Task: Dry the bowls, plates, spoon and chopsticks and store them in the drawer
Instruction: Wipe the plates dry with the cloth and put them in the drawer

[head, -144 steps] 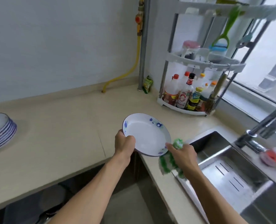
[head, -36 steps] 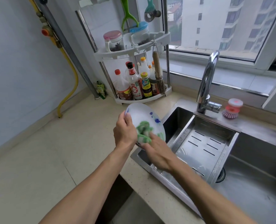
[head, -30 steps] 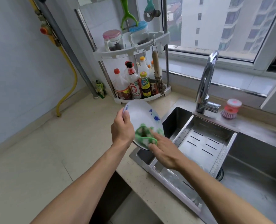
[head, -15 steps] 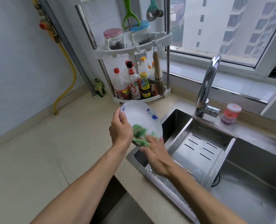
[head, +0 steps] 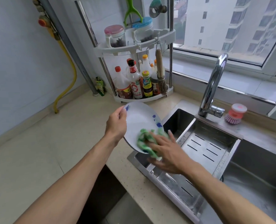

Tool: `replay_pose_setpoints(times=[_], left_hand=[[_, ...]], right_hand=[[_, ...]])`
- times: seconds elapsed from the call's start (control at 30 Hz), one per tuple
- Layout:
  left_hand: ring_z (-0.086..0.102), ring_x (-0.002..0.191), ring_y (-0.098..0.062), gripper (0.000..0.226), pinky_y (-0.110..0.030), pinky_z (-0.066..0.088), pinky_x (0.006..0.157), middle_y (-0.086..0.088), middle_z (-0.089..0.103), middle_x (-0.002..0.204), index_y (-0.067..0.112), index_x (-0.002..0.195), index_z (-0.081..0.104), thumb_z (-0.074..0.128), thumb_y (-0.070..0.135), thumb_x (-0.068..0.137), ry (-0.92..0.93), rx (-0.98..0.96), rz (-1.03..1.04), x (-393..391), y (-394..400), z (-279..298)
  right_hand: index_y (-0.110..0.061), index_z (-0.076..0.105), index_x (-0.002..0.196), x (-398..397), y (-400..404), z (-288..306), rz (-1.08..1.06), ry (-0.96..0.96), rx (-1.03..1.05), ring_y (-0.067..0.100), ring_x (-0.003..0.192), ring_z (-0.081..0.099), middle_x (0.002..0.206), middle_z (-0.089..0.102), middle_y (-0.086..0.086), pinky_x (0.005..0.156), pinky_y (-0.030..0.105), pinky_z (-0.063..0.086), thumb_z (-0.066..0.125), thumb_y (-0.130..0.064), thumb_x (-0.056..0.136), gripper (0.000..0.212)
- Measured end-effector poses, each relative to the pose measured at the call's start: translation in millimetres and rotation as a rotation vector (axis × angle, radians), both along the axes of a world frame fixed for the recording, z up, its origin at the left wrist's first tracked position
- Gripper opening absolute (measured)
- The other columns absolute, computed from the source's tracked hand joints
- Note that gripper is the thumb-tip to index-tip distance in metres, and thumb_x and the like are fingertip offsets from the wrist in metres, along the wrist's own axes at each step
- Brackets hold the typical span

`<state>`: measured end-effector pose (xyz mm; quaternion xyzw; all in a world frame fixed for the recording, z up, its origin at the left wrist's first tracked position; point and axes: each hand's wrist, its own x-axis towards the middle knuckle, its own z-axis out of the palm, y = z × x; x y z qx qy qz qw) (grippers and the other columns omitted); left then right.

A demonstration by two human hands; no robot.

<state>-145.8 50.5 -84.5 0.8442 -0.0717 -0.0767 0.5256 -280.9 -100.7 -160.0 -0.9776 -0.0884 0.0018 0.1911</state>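
Observation:
A white plate [head: 140,117] with blue flower marks is held tilted over the corner where the counter meets the sink. My left hand [head: 116,125] grips its left rim, thumb on the face and fingers behind. A bunched green and white cloth [head: 144,139] lies on the lower part of the plate. My right hand [head: 168,152] presses it there with fingers stretched out. No bowls, spoon, chopsticks or drawer are in view.
A steel sink [head: 255,175] with a slotted drain tray [head: 205,147] lies at the right, behind it a tall faucet [head: 213,84] and a pink dish brush [head: 235,113]. A corner rack [head: 134,46] of bottles and jars stands behind the plate. Beige countertop [head: 37,151] stretches left.
The cloth has slid under my right hand from the plate's middle toward its lower rim. Earlier the view swung from the counter toward the sink, and the stacked plates left view.

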Motion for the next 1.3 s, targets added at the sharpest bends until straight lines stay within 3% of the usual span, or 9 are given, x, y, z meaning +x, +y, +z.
replay_pose_setpoints(times=[0.13, 0.27, 0.4, 0.53, 0.63, 0.73, 0.93, 1.17, 1.3], left_hand=[[0.065, 0.073, -0.024, 0.03, -0.029, 0.049, 0.054, -0.007, 0.069, 0.088, 0.027, 0.099, 0.063, 0.036, 0.037, 0.106, 0.209, 0.041, -0.012, 6.8, -0.8, 12.9], [0.071, 0.089, -0.029, 0.03, -0.039, 0.058, 0.073, -0.011, 0.074, 0.101, 0.013, 0.122, 0.061, 0.052, 0.032, 0.101, 0.473, -0.211, 0.105, 6.8, -4.9, 17.6], [0.065, 0.107, -0.027, 0.057, -0.047, 0.059, 0.087, -0.005, 0.062, 0.124, 0.028, 0.139, 0.043, 0.058, 0.005, 0.089, 0.264, -0.37, 0.243, -36.2, -24.4, 0.6], [0.054, 0.117, -0.019, 0.059, -0.037, 0.05, 0.101, -0.001, 0.05, 0.144, 0.032, 0.15, 0.032, 0.041, 0.007, 0.097, 0.074, -0.368, 0.383, -48.6, -35.8, 1.0], [0.049, 0.116, -0.015, 0.054, -0.03, 0.045, 0.098, 0.002, 0.047, 0.146, 0.032, 0.152, 0.031, 0.036, 0.011, 0.102, 0.024, -0.261, 0.344, -39.8, -23.0, 2.7], [0.051, 0.104, -0.011, 0.053, -0.026, 0.047, 0.089, 0.003, 0.052, 0.136, 0.035, 0.151, 0.033, 0.036, 0.014, 0.103, -0.024, -0.199, 0.27, -43.7, -18.4, 5.0], [0.047, 0.111, -0.011, 0.051, -0.028, 0.047, 0.093, 0.001, 0.048, 0.147, 0.034, 0.152, 0.034, 0.035, 0.016, 0.104, -0.052, -0.137, 0.262, -34.8, -12.9, 9.4], [0.052, 0.122, -0.02, 0.049, -0.04, 0.049, 0.104, 0.002, 0.052, 0.141, 0.034, 0.147, 0.043, 0.037, 0.016, 0.102, -0.016, -0.146, 0.286, -37.4, -11.2, 6.8], [0.053, 0.115, -0.017, 0.049, -0.038, 0.05, 0.101, 0.005, 0.054, 0.132, 0.034, 0.146, 0.045, 0.037, 0.02, 0.1, -0.017, -0.123, 0.179, -37.4, -4.3, 9.5]], right_hand=[[-0.017, 0.071, 0.114, 1.6, -15.2, -13.7, -0.069, -0.231, -0.219, 0.038, 0.111, 0.062, 0.134, 0.061, 0.014, 0.101, 0.056, 0.047, 0.077, -0.022, 0.079, 0.035], [-0.012, 0.071, 0.089, 3.4, -2.2, -8.2, -0.121, -0.479, -0.243, 0.03, 0.071, 0.06, 0.092, 0.069, 0.012, 0.072, 0.042, 0.054, 0.064, -0.015, 0.086, 0.008], [-0.012, 0.068, 0.079, 17.4, 21.0, 16.1, -0.264, -0.51, -0.209, 0.028, 0.061, 0.054, 0.075, 0.063, 0.008, 0.058, 0.036, 0.044, 0.055, -0.012, 0.079, 0.013], [-0.019, 0.071, 0.088, 19.1, 42.0, 33.0, -0.32, -0.371, 0.129, 0.028, 0.074, 0.054, 0.084, 0.063, 0.0, 0.067, 0.034, 0.038, 0.046, -0.028, 0.074, 0.03], [-0.026, 0.069, 0.113, 18.1, 29.1, 27.5, -0.155, -0.083, 0.272, 0.02, 0.109, 0.051, 0.123, 0.062, -0.008, 0.094, 0.04, 0.038, 0.027, -0.049, 0.096, 0.051], [-0.017, 0.065, 0.132, 25.6, 5.9, 26.3, -0.273, 0.135, 0.294, 0.017, 0.142, 0.032, 0.158, 0.037, 0.004, 0.122, 0.041, 0.004, 0.012, -0.048, 0.104, 0.067], [-0.036, 0.026, 0.154, 8.9, 33.7, 37.7, -0.051, 0.14, 0.494, 0.0, 0.147, 0.008, 0.163, 0.012, -0.012, 0.119, 0.027, -0.017, 0.015, -0.034, 0.106, 0.049], [-0.028, 0.036, 0.153, 15.1, 31.5, 35.5, -0.152, 0.162, 0.422, 0.017, 0.148, 0.021, 0.159, 0.031, 0.001, 0.119, 0.032, -0.011, 0.017, -0.029, 0.107, 0.05], [-0.038, 0.019, 0.152, -1.1, 33.8, 34.6, -0.037, 0.215, 0.453, -0.005, 0.142, -0.003, 0.154, -0.005, -0.019, 0.116, 0.027, -0.021, 0.019, -0.027, 0.109, 0.045]])
